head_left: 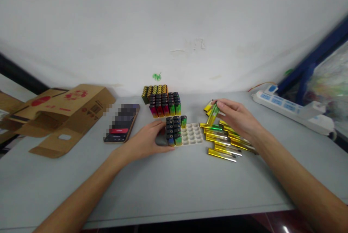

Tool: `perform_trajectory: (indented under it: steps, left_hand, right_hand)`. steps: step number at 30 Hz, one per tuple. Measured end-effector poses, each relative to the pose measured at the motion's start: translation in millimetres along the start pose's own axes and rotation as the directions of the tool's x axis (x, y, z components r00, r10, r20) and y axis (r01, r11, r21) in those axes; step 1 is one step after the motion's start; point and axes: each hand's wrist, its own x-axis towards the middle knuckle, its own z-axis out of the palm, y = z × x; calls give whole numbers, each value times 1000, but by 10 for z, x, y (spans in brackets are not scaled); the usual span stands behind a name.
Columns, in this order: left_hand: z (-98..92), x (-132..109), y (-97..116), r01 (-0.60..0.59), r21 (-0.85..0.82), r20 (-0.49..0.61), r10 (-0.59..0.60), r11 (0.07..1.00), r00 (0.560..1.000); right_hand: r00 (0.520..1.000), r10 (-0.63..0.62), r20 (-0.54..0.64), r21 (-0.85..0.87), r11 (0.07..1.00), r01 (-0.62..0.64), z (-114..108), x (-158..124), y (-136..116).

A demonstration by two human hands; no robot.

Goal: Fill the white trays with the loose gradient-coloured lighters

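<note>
My right hand (235, 115) pinches a shiny green and yellow lighter (212, 114), held tilted above the loose lighters. Under it and to its left, several gold, silver and green lighters (217, 138) lie in a loose pile. My left hand (145, 140) curves around the left end of a white moulded tray (193, 139), its thumb along the front edge. At that end, several lighters with black tops (174, 131) stand upright in two rows. One more green lighter (183, 121) stands in the back of the third row; the cups right of it show bare.
Behind the tray stand blocks of upright lighters (164, 104), with gold-ended ones (154, 91) behind. A phone (122, 122) and an opened cardboard box (73, 113) lie to the left. A white power strip (292, 111) lies at right, near a blue frame (318, 59). The wall borders the table's back.
</note>
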Motion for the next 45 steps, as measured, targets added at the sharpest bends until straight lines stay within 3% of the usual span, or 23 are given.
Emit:
perform_trajectory:
  steps: [6, 17, 23, 27, 31, 35, 45]
  left_hand:
    - [-4, 6, 2, -9, -15, -7, 9, 1000, 1000]
    - [-10, 4, 33, 12, -25, 1, -12, 1000, 1000]
    - [-13, 6, 39, 22, -18, 16, -22, 1000, 1000]
    - [-13, 2, 27, 23, 0, 23, -23, 1000, 999]
    - [-8, 3, 17, 15, -8, 21, -15, 1000, 1000]
    - [4, 10, 14, 7, -29, 5, -7, 1000, 1000]
    - [-5, 1, 28, 20, -21, -1, -20, 1000, 1000]
  right_hand:
    - [995, 98, -14, 198, 976, -93, 171, -34, 29]
    - [997, 78, -9, 52, 996, -77, 250, -52, 117]
    - [999, 33, 20, -48, 998, -32, 308, -77, 136]
    - [1000, 18, -20, -158, 987, -20, 347, -100, 160]
    - [987, -146, -67, -437, 894, 103, 346, -120, 171]
    - [978, -199, -65, -603, 788, 121, 339, -143, 168]
    - [973, -216, -82, -663, 741, 109, 339, -127, 173]
